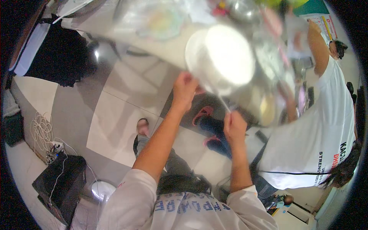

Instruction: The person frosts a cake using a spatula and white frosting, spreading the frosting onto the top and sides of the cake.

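My right hand (235,126) is closed around the lower end of a thin white stick-like thing (223,102). That thing slants up and left to the near edge of the table, but motion blur hides what it is. My left hand (184,90) is at the table edge with its fingers bent inward. Whether it grips anything cannot be made out. Just beyond both hands, a white round plate-like disc (195,54) is partly covered by a brighter white disc (230,54). Both discs are blurred.
Blurred bowls, bags and a yellowish round thing (267,107) crowd the table (169,49). A person in a white shirt (302,138) works close on my right. On the floor at left are a coiled white cable (41,129) and a black box (61,178).
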Demonstrator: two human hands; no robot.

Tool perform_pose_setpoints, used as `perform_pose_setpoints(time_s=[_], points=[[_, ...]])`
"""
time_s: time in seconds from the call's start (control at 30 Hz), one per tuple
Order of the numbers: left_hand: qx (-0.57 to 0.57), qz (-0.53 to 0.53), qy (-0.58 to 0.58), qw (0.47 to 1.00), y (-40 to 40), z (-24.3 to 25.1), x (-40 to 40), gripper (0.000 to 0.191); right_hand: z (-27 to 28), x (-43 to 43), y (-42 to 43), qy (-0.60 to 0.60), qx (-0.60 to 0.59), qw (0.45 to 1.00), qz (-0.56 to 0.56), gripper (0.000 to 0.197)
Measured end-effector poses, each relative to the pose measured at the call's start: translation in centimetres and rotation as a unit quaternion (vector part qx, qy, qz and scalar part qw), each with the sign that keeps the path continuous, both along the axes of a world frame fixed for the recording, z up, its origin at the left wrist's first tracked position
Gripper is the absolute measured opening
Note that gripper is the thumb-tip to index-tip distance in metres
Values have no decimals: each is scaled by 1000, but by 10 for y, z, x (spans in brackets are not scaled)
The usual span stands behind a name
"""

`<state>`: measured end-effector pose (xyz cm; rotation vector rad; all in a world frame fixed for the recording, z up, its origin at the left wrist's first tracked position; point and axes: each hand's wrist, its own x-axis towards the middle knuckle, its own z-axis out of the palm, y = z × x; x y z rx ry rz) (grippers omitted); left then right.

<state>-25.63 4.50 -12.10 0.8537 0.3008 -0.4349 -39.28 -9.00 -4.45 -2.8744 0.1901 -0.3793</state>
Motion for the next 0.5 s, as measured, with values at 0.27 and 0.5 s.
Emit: perform_pose_setpoints(time_s=[0.27, 0.5], points=[[-16, 1, -10, 1000, 2, 12, -26, 19, 10, -17, -11, 8, 0, 1000, -23, 17], [-12, -9, -12, 1000, 13, 18, -40, 22, 47, -46, -7, -122, 179, 969, -121, 25]])
